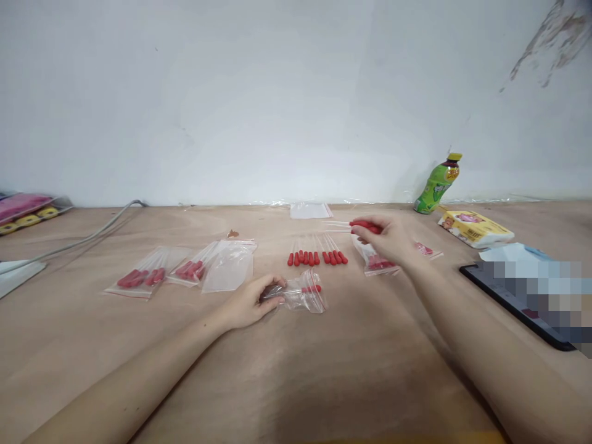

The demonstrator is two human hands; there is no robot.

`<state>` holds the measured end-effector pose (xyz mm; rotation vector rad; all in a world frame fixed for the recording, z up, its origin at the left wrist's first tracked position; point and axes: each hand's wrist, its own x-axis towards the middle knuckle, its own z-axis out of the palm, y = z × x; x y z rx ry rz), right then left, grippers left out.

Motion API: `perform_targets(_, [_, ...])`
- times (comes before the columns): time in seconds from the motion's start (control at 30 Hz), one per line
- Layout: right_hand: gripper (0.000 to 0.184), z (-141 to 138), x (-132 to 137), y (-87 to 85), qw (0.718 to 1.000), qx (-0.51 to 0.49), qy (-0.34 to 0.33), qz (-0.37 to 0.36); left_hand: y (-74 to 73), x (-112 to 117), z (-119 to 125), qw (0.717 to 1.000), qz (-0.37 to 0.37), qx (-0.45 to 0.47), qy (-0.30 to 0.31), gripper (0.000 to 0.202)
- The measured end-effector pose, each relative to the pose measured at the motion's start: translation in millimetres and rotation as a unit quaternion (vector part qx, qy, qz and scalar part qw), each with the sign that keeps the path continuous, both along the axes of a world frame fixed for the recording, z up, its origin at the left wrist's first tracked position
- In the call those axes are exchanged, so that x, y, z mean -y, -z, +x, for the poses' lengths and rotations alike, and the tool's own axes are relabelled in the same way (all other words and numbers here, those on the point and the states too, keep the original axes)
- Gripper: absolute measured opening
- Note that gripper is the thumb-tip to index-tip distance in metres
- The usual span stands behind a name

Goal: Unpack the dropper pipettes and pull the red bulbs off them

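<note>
Nearest is a bare stretch of wooden table [222, 382], in front of a row of red-handled tools [305, 258], the landmark for what follows. Just in front of the row, the left hand [256, 299] has its thumb and fingers closed on one end of a small clear bag [296, 299]. A single red-handled piece [311, 288] lies inside that bag, its handle toward the end away from the hand.

Well to the right of the row lies a dark-edged device [481, 280], partly blurred out. To the row's left, two filled bags [139, 275] show red handles through the plastic, and an empty-looking bag [231, 271] lies flat between them and the row.

In the row itself, handles face the person and thin pale shafts point away, with a small gap partway along. Just right of it, a bag with red handles [380, 263] sits partly hidden by the right hand [382, 231]. This hand, beyond the row's right end, pinches a bundle of red-handled tools [363, 226], shafts pointing left.

Farther right of the row are a yellow pack [476, 228] and a green bottle [435, 188]. Directly behind the row lies a flat bag [309, 211], near the pale wall [277, 98].
</note>
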<state>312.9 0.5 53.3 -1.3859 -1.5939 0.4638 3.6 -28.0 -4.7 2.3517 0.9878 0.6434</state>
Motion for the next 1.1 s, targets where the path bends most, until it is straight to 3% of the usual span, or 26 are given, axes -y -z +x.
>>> perform_targets(0.07, [0.019,-16,-6,23.5,0.984,0.132,0.025,0.121,-0.4,0,0,1.0,-0.005,-0.001,0.006,0.024])
perform_targets(0.13, [0.023,-30,-11,45.2,0.95,0.26,0.015,0.172,-1.1,1,0,1.0,-0.009,-0.003,0.009,0.025])
perform_targets(0.23, [0.028,-41,-15,63.5,0.903,0.396,0.02,0.165,-2.5,2,0,1.0,-0.011,-0.004,0.011,0.024])
perform_targets(0.3, [0.028,-44,-15,66.7,0.889,0.433,0.014,0.147,-3.0,2,1,1.0,-0.009,-0.007,0.013,0.023])
perform_targets(0.5, [0.034,-49,-15,65.2,0.894,0.431,-0.026,0.123,-2.4,1,2,1.0,-0.006,-0.001,0.025,0.021])
perform_targets(0.7, [0.066,-48,-8,62.0,0.913,0.394,-0.037,0.103,-1.9,1,0,1.0,-0.013,-0.001,0.029,0.022])
perform_targets(0.77, [0.063,-47,-6,62.1,0.934,0.34,-0.024,0.106,-3.2,1,-2,0.999,-0.016,-0.003,0.038,0.023])
perform_targets(0.93, [0.033,-41,-3,57.6,0.98,0.156,0.015,0.121,-7.5,1,-6,0.998,-0.043,-0.022,0.047,0.034])
perform_targets(1.0, [0.026,-40,3,51.3,0.982,0.146,-0.077,0.089,-8.1,0,-7,0.997,-0.055,-0.024,0.039,0.037])
perform_targets(1.1, [0.018,-45,15,42.2,0.939,0.197,-0.277,0.048,-7.2,0,-7,0.998,-0.056,-0.014,0.036,0.034])
